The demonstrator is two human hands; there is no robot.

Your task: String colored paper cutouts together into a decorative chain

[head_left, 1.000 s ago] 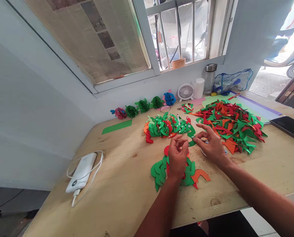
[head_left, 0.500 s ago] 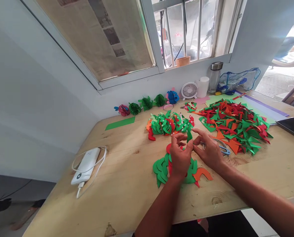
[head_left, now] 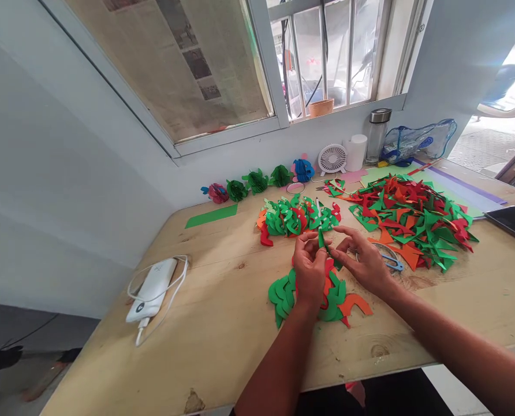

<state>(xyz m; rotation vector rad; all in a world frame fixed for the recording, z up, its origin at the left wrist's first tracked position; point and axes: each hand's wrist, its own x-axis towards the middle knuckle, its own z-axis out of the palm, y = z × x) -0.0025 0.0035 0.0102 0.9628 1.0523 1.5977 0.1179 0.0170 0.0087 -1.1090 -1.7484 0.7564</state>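
Note:
Between my two hands is a small green paper piece [head_left: 321, 237], seen nearly edge-on. My left hand [head_left: 309, 264] pinches it, and my right hand [head_left: 364, 260] has its thumb and finger on its lower right part. Under and in front of my hands lies a pile of curved green cut-outs [head_left: 283, 294] with red ones among them. An orange curved piece [head_left: 356, 303] is at its right side. Behind my hands sits a second heap of green and red cut-outs [head_left: 290, 216]. Blue-handled scissors [head_left: 392, 263] lie beside my right hand, partly hidden.
A large mound of red, green and orange scraps [head_left: 413, 216] covers the right side. Along the wall stand paper honeycomb figures [head_left: 256, 181], a fan [head_left: 332, 159] and a glass bottle [head_left: 376, 138]. A power bank [head_left: 151, 289] with cable lies left; a phone [head_left: 512, 224] right.
Both hands have shifted slightly left. The green piece has turned from upright and broad to narrow, and more of the red pieces below shows.

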